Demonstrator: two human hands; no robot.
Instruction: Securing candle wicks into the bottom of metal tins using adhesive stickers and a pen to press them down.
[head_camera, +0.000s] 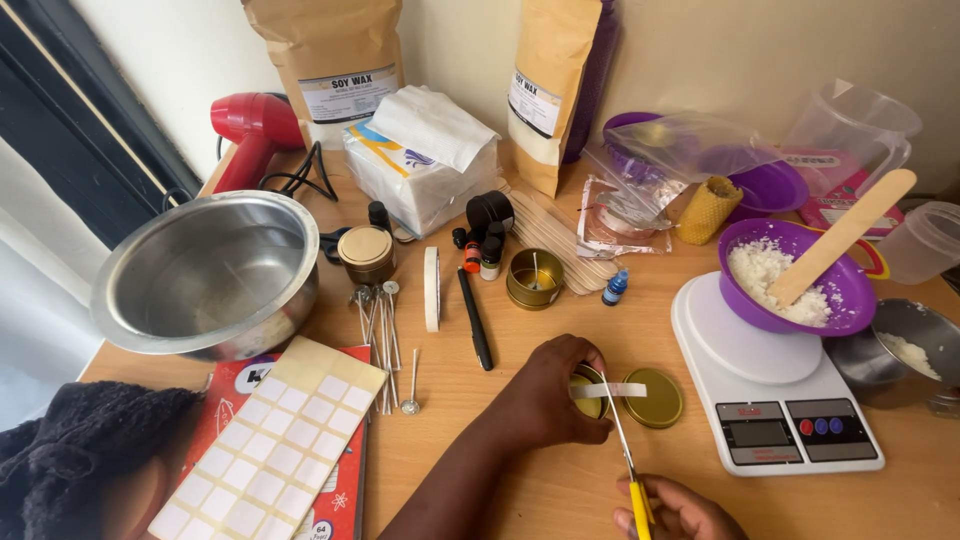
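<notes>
My left hand (545, 395) grips a small gold tin (588, 400) on the wooden table, low in the middle. A strip of white tape (612, 390) lies across the tin's top and sticks out to the right. My right hand (680, 510), at the bottom edge, holds yellow-handled scissors (628, 455) whose blades point up and reach the tape. A gold lid (655, 398) lies flat just right of the tin.
A white kitchen scale (775, 410) carries a purple bowl (790, 275) of white wax flakes and a wooden stick. A steel bowl (205, 275) sits left, with a sticker sheet (270, 445), metal-based wicks (385, 340), a tape roll (431, 288), a black pen (475, 320) and another gold tin (533, 278) nearby.
</notes>
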